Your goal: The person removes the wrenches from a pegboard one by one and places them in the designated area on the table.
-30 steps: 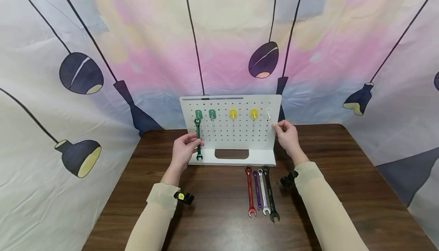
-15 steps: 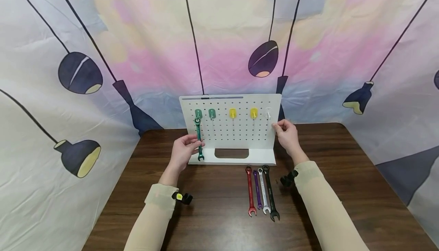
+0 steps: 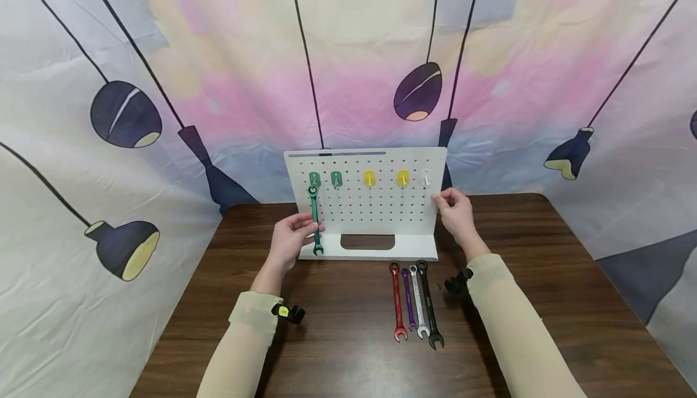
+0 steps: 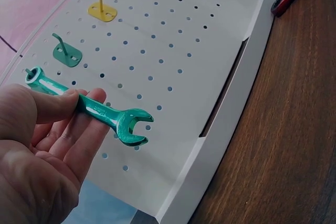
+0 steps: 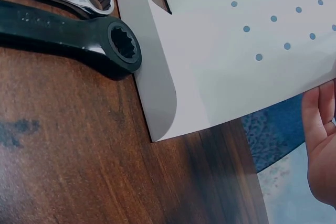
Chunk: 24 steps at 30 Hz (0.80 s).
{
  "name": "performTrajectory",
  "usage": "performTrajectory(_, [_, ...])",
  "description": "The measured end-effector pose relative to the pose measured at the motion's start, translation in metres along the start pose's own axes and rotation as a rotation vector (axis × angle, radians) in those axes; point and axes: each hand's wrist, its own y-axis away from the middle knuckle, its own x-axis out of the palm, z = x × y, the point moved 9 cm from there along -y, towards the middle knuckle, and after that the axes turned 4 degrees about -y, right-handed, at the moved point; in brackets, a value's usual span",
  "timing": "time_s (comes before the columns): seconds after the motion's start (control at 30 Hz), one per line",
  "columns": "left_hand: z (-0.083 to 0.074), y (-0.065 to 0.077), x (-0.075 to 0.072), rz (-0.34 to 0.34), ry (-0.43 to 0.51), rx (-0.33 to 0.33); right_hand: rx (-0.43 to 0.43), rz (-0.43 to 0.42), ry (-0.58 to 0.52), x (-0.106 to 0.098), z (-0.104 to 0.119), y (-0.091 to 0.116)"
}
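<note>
My left hand (image 3: pixel 290 242) pinches a green combination wrench (image 4: pixel 100 109) between thumb and fingers, its ring end up and its open jaw end down. In the left wrist view, a hook tip (image 4: pixel 29 71) shows at the ring's opening; the rest of that leftmost green hook is hidden there. The wrench is in front of a white pegboard (image 3: pixel 376 207) standing upright on its base. At the board's right edge, my right hand (image 3: pixel 456 216) grips the edge, thumb in front. In the right wrist view only part of that hand (image 5: pixel 321 145) is visible.
Red (image 3: pixel 397 301), purple (image 3: pixel 408 301), silver (image 3: pixel 418 302) and black (image 3: pixel 429 304) wrenches lie side by side on the brown table (image 3: pixel 337 337). Along the board are another green hook (image 3: pixel 336 179), two yellow hooks (image 3: pixel 369 178) and a clear hook (image 3: pixel 426 177). A patterned cloth hangs behind.
The green wrench's lower end has swung very slightly right, its ring staying at the leftmost hook. My right hand keeps its hold on the board; the head view has shifted a little.
</note>
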Motion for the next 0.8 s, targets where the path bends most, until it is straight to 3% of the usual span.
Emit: performTrajectory(0.8, [-0.0073,0.0019,-0.0013,-0.027,0.013,0.02,0.009,-0.006,-0.006,0.0007,-0.0038,-0.0013])
